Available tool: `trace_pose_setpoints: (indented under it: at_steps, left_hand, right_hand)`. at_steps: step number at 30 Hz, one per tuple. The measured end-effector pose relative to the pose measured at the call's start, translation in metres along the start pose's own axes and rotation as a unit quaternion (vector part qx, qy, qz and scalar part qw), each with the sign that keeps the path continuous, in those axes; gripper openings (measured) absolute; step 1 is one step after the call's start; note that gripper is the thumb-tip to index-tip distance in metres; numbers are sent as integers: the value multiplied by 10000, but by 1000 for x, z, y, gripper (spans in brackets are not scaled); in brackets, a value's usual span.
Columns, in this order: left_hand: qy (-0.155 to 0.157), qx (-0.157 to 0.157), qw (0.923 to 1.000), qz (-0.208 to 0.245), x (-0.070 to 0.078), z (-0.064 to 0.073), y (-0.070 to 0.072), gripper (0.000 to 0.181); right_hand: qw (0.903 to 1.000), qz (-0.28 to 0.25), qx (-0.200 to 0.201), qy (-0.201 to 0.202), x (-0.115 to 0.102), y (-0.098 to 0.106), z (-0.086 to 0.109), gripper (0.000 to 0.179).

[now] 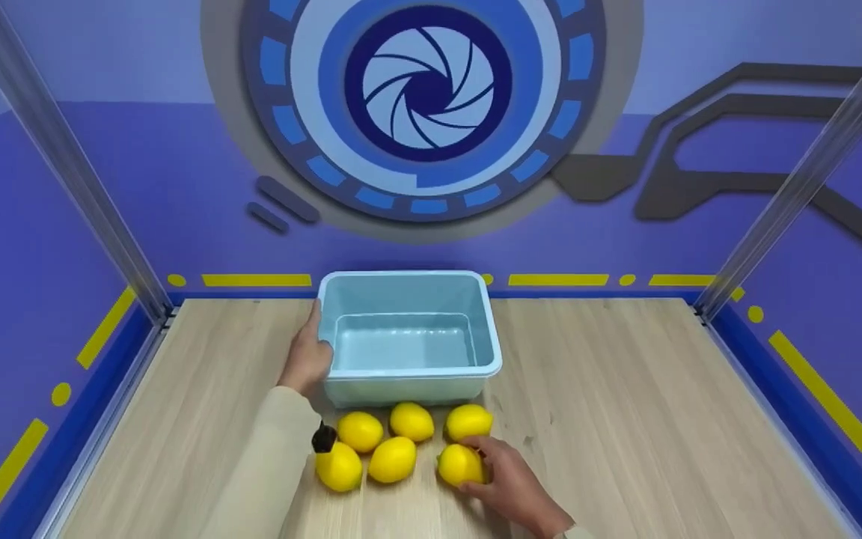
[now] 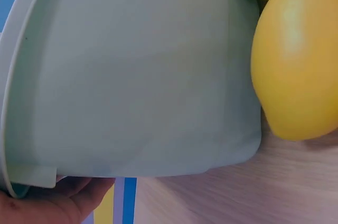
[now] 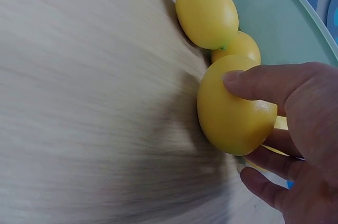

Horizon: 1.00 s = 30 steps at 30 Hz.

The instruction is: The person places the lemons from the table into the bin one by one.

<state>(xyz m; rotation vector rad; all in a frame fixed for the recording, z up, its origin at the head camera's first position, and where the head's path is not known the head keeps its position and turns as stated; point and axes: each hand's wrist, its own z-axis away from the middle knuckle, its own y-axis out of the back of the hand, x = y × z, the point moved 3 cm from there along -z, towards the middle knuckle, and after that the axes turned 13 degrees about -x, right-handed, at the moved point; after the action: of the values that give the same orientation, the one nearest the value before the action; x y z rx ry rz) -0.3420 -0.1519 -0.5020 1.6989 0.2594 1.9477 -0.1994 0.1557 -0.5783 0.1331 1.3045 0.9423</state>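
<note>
A light blue plastic bin [image 1: 408, 389] stands at the back of the table, with nothing inside it. My left hand [image 1: 308, 359] grips its left side at the rim; in the left wrist view only part of that hand [image 2: 47, 208] shows, under the rim. In front of the bin, my right hand [image 1: 509, 483] holds a yellow lemon [image 1: 459, 466] between thumb and fingers, low at the table. The right wrist view shows the thumb lying across this lemon [image 3: 232, 113]. Another lemon [image 1: 468, 423] lies just behind it.
More lemons lie left of the held one, including a front lemon [image 1: 393, 460] and a left lemon [image 1: 341, 470] beside the left sleeve [image 1: 263, 457]. A patterned blue wall [image 1: 551, 247] rises behind the wooden table [image 1: 625, 397], with metal posts at both back corners.
</note>
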Motion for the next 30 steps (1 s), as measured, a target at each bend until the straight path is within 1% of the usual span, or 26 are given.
trace_pose_setpoints:
  at_steps: [6,15,20,24,30]
  left_hand:
    - [39,-8,9995,-323,2,-3,-1,77]
    - [109,29,9992,-391,0,-3,-1,76]
    - [125,34,9990,-431,-1,-2,-1,76]
    - [98,71,9984,-554,0,-1,-1,76]
    - [158,78,9981,-584,2,-1,0,76]
  right_hand:
    - [9999,-98,-8,50,1,2,2,55]
    - [9999,-93,73,105,-2,5,5,54]
    - [9995,-88,155,246,-4,7,8,54]
    - [9992,-56,222,322,-6,9,10,54]
    - [9992,-166,240,286,-9,11,10,55]
